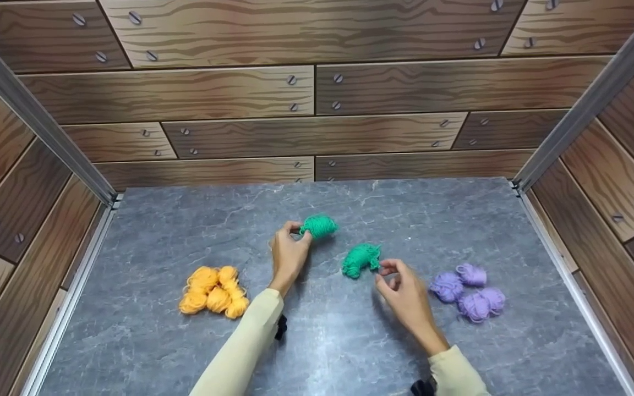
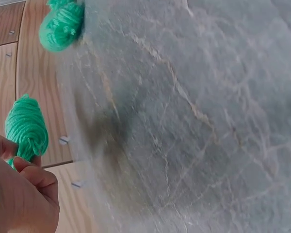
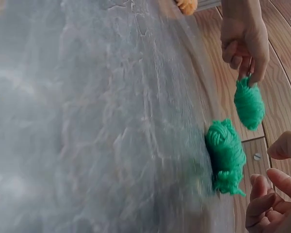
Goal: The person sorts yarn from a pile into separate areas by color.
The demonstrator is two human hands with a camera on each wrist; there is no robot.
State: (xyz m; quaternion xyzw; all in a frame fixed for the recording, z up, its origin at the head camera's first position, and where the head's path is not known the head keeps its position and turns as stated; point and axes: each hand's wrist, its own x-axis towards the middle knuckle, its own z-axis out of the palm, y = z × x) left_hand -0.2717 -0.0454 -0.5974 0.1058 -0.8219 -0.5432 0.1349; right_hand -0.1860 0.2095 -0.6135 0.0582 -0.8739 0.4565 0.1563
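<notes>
My left hand (image 1: 289, 250) pinches one end of a small green yarn ball (image 1: 319, 226) between thumb and fingers. In the left wrist view that yarn ball (image 2: 26, 124) points away from the fingertips, and in the right wrist view it hangs below the hand. More green yarn (image 1: 361, 260) lies bunched on the table, with loose ends at its right side. Just right of this bunch is my right hand (image 1: 406, 294), its fingers loosely bent with nothing between them. The right wrist view shows a gap between its fingertips and the bunched green yarn (image 3: 225, 155).
A cluster of orange yarn balls (image 1: 215, 291) sits at the left on the grey marbled table (image 1: 322, 341). Several purple yarn balls (image 1: 474, 303) lie to the right of my right hand. Wood-patterned walls (image 1: 317, 91) with metal rails enclose the table's back and sides.
</notes>
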